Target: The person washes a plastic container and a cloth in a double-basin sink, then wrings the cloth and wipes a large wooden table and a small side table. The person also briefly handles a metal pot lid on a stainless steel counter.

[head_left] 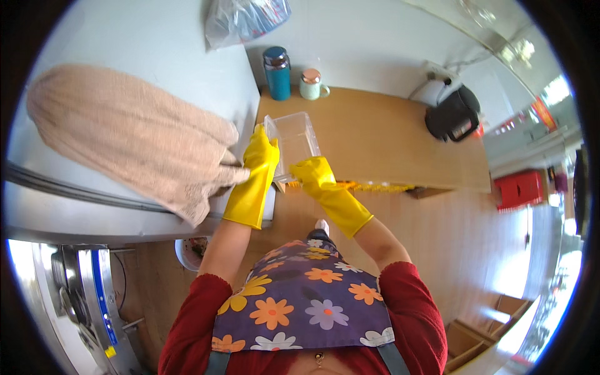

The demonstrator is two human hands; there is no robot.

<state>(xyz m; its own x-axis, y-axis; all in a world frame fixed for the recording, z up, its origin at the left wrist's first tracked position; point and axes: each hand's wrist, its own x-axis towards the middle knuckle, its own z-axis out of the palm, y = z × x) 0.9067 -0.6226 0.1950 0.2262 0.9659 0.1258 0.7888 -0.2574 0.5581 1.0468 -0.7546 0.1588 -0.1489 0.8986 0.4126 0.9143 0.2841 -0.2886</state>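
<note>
A clear plastic rectangular box [295, 136] is tilted over the left end of the wooden table [375, 134]. My left hand [261, 153], in a yellow rubber glove, is closed on its left side. At the near right corner, my right hand [314, 171], gloved the same way, grips the rim with its fingers curled. The box looks empty and see-through. Whether its base touches the tabletop I cannot tell. Just left of my left hand hangs a beige towel [137, 134], draped over a pale appliance [156, 44].
Behind the box stand a teal flask [279, 78] and a pale mug [310, 84] with a copper-coloured lid. A black kettle [453, 114] sits at the table's far right. Beyond that is a red box [520, 189]. A bowl [191, 252] lies low on the left.
</note>
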